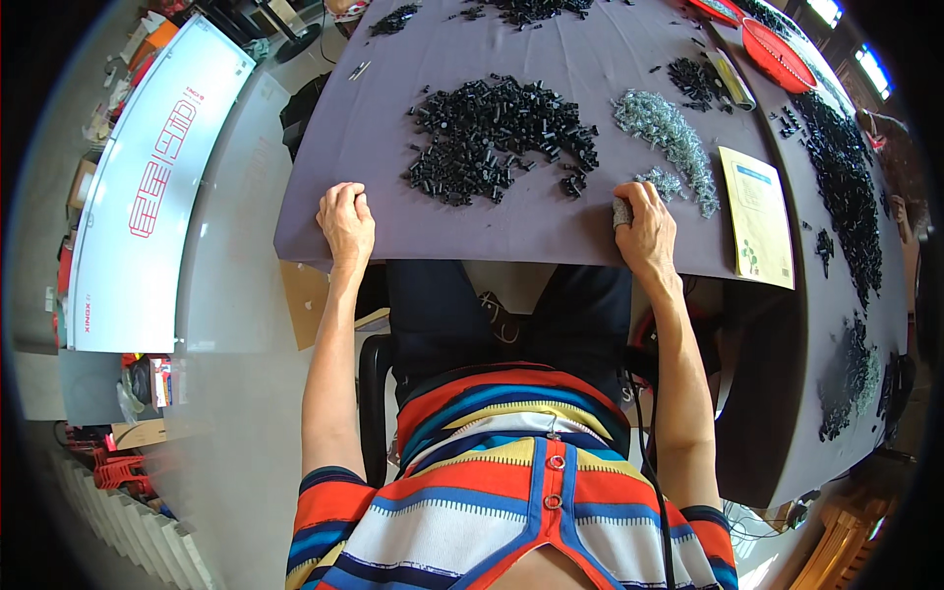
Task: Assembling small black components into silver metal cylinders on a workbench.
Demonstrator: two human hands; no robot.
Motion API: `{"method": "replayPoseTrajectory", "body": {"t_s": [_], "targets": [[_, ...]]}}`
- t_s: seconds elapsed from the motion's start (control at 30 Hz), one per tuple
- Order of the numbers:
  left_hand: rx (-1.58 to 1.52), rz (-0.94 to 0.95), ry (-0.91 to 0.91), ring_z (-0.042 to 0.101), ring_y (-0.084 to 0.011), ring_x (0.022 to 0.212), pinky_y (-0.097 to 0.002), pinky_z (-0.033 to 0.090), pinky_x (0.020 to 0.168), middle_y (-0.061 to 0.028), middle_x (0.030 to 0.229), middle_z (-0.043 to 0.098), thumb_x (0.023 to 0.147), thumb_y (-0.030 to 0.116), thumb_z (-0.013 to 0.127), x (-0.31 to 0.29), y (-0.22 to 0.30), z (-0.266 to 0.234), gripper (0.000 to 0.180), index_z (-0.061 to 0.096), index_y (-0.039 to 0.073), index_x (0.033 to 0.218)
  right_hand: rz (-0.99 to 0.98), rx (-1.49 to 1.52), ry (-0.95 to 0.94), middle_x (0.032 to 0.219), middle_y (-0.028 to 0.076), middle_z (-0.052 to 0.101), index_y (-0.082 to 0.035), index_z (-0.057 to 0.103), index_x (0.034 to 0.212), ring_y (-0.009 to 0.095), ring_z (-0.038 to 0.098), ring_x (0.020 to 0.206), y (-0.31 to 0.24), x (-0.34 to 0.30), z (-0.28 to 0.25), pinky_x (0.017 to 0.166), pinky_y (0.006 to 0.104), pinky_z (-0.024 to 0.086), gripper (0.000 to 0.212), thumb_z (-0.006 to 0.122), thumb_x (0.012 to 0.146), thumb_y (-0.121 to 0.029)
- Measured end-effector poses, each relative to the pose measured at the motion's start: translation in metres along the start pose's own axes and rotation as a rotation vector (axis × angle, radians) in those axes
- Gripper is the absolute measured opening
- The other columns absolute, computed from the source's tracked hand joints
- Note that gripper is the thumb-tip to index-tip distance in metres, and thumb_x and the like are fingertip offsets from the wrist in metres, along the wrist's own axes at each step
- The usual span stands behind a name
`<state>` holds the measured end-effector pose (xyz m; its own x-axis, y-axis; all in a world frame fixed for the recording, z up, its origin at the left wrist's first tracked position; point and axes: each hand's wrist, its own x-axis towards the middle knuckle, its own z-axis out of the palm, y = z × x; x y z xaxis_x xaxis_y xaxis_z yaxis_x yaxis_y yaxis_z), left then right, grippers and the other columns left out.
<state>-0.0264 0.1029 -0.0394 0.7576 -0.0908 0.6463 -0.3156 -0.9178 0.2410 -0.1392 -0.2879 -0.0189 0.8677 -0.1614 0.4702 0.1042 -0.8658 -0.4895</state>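
My left hand [345,226] rests on the grey-purple tablecloth [324,128] near the front left corner, fingers curled closed with nothing showing in them. At the front right of the cloth lies my right hand [646,231], also closed. A small rough grey thing [621,212] shows at its thumb; I cannot tell whether it is a wrap or a held piece. Between and beyond my hands spreads a heap of short black cylindrical parts [482,138]. Small clear parts [669,133] form a pile just beyond my right hand.
A yellow printed packet [757,216] lies right of the clear pile. Farther back are a smaller black heap [696,84] and a red basket [777,57]. Another table at right carries black parts [841,187]. A long white sign panel [147,187] stands at left.
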Motion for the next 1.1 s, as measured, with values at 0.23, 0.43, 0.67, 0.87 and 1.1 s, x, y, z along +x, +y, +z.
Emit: {"method": "replayPoseTrajectory", "body": {"t_s": [0.23,0.43,0.67,0.87,1.1], "targets": [[-0.009,-0.009,0.003,0.056,-0.0284,0.098,-0.0404,0.043,0.087,-0.0076,0.100,0.061,0.080,0.004,0.061,0.002,0.005,-0.003,0.014,0.061,0.006,0.094,0.000,-0.007,-0.006,0.091,0.011,0.057,-0.008,0.057,0.095,0.032,0.057,0.090,0.000,0.000,-0.001,0.076,0.0413,0.047,0.029,0.053,0.069,0.003],[0.051,0.059,0.106,0.055,-0.0267,0.100,-0.0388,0.042,0.087,-0.0053,0.100,0.062,0.079,0.006,0.063,0.005,0.011,-0.005,0.015,0.063,0.008,0.094,-0.009,-0.008,0.013,0.089,0.011,0.056,-0.007,0.057,0.094,0.032,0.057,0.088,0.002,0.001,0.001,0.075,0.0417,0.047,0.026,0.054,0.070,0.003],[-0.303,0.204,0.027,0.053,-0.0244,0.081,-0.0367,0.042,0.073,-0.0022,0.082,0.060,0.074,0.008,0.068,0.033,0.089,-0.006,0.007,0.066,0.012,0.079,-0.038,-0.010,0.029,0.087,0.011,0.056,-0.007,0.056,0.092,0.033,0.057,0.085,0.002,0.001,0.001,0.073,0.0418,0.047,0.025,0.055,0.070,0.004],[-0.242,0.232,-0.198,0.055,-0.0254,0.081,-0.0398,0.044,0.072,-0.0033,0.079,0.062,0.075,0.013,0.067,0.051,0.135,0.024,0.003,0.066,0.012,0.078,-0.041,0.011,0.034,0.087,0.011,0.056,-0.007,0.056,0.092,0.032,0.058,0.085,-0.001,0.001,0.001,0.072,0.0416,0.047,0.023,0.057,0.071,0.002],[-0.200,0.279,-0.259,0.055,-0.0257,0.082,-0.0417,0.044,0.073,-0.0030,0.080,0.063,0.076,0.016,0.066,0.060,0.162,0.049,0.006,0.066,0.012,0.080,-0.018,0.022,0.020,0.087,0.011,0.056,-0.007,0.057,0.092,0.032,0.058,0.084,0.000,0.003,-0.002,0.072,0.0410,0.046,0.023,0.058,0.071,0.002]]}}
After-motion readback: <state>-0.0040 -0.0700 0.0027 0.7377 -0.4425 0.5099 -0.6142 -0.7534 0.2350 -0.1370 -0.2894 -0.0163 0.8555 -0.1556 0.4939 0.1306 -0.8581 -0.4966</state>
